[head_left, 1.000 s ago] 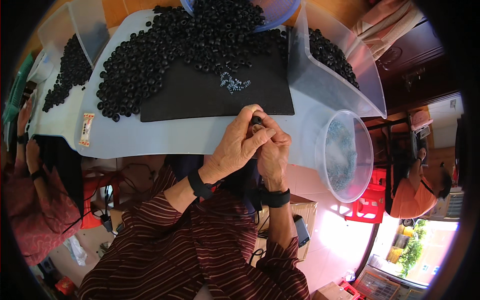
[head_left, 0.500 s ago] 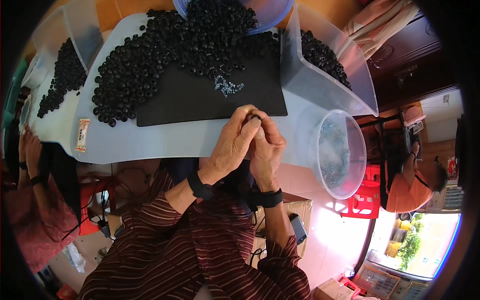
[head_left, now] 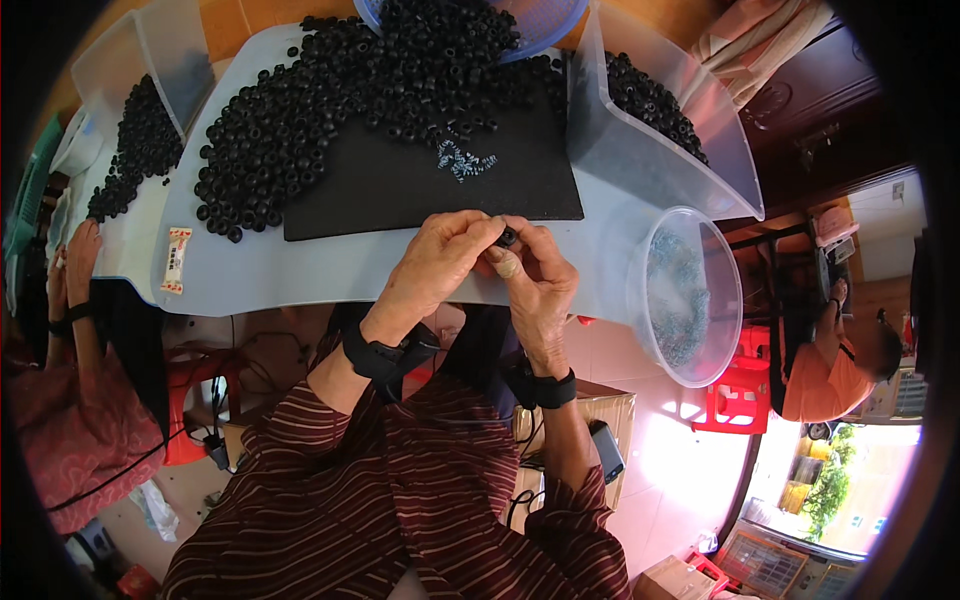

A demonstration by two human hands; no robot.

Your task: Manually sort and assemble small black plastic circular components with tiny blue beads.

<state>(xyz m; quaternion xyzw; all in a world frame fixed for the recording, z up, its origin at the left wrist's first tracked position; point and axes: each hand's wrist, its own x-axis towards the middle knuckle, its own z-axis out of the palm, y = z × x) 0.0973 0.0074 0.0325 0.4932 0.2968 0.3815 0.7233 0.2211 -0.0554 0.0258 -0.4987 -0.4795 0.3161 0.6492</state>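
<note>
Over the table's near edge, my left hand (head_left: 432, 262) and my right hand (head_left: 541, 290) meet, fingertips pinched together. Between them is a small black round part (head_left: 507, 237) with a hole in its face; both hands touch it. Just beyond my fingers lies a black mat (head_left: 400, 205), bearing a small cluster of tiny silvery coil springs (head_left: 466, 163). A large heap of similar black round parts (head_left: 260, 150) spreads over the mat's far and left sides. Whether a spring sits inside the held part is hidden.
At right stands a clear round tub (head_left: 735, 300) of small springs. Behind it, a clear plastic bin (head_left: 640, 150) holds black parts. A blue basket (head_left: 560, 35) tops the heap. A wrapped snack (head_left: 175, 262) lies left. A co-worker's hands (head_left: 75, 262) rest by another pile (head_left: 145, 150).
My fingers have shifted around the black part, which now shows its holed face more plainly. My left wrist has moved slightly left. The co-worker's hands have moved up toward their pile.
</note>
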